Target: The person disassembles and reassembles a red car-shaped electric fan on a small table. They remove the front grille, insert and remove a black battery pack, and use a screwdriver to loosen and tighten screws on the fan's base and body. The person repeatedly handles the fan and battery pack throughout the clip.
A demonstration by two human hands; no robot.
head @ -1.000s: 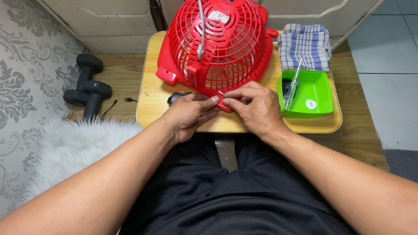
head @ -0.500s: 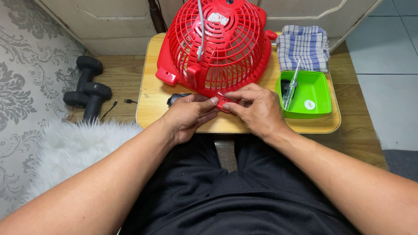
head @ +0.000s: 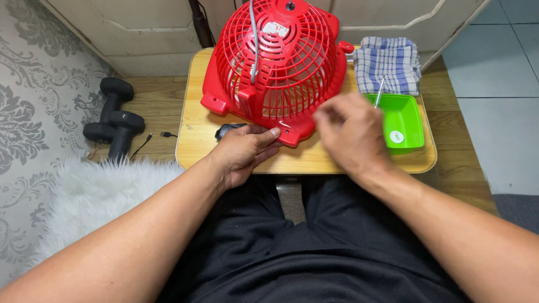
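A red plastic fan cage [head: 281,62] lies face down on a small wooden table [head: 193,140]. My left hand [head: 244,151] grips the cage's near rim, thumb on top by a screw hole. My right hand [head: 348,132] hovers just right of the rim, blurred, with its fingertips pinched together. Whether something small sits between them cannot be made out. A green plastic tray [head: 407,120] sits immediately right of that hand, and a thin metal tool [head: 379,92] leans into it.
A blue checked cloth [head: 387,64] lies folded behind the tray. A small black object [head: 227,130] rests by my left hand. Black dumbbells [head: 112,115] and a cable end [head: 167,134] lie on the floor to the left. A white fluffy rug [head: 95,193] is near my left arm.
My right hand has come off the cage's near rim and moved right, toward the green tray. My left hand stays on the rim.
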